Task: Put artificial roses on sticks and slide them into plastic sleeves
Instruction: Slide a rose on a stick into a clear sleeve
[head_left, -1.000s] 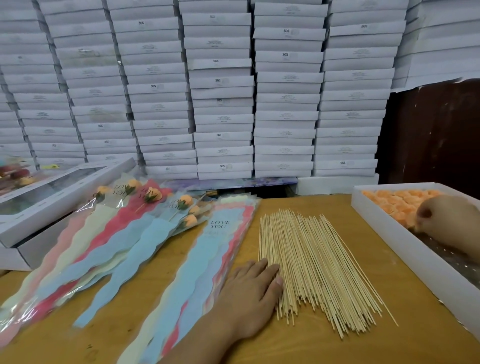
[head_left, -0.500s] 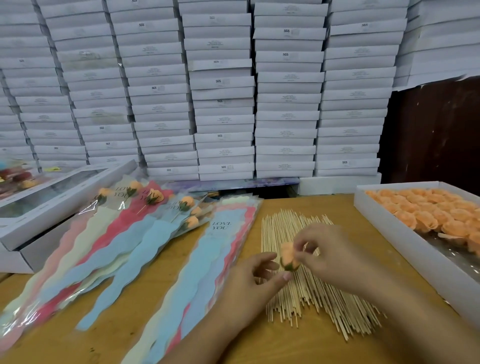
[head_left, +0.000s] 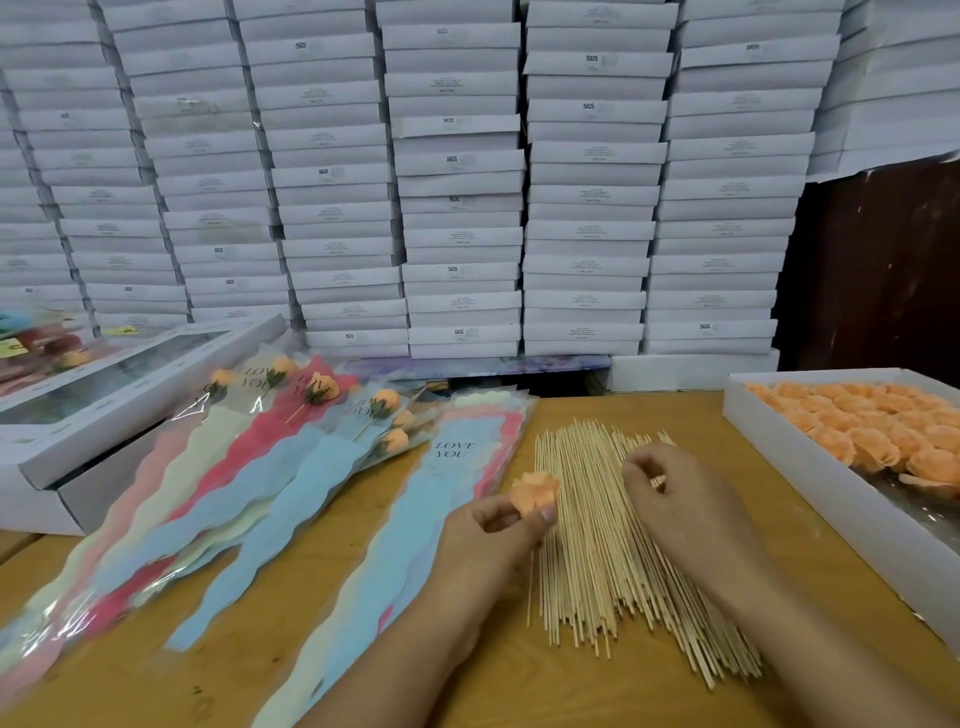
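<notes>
Rose (head_left: 535, 492) sits pinched in the left hand (head_left: 498, 535) beside the sticks (head_left: 597, 530) (ready for spearing); right hand (head_left: 670, 499) above them, fingers curled, grip unclear.

A packing workshop: wall-high stacks of white boxes (head_left: 462, 182) behind a wooden worktable (head_left: 519, 686).

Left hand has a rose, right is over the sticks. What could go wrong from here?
1. The left hand pinches the rose only at its base, so it could slip or crush when skewered.
2. The sticks lie packed, so the right hand may lift several or scatter them.
</notes>
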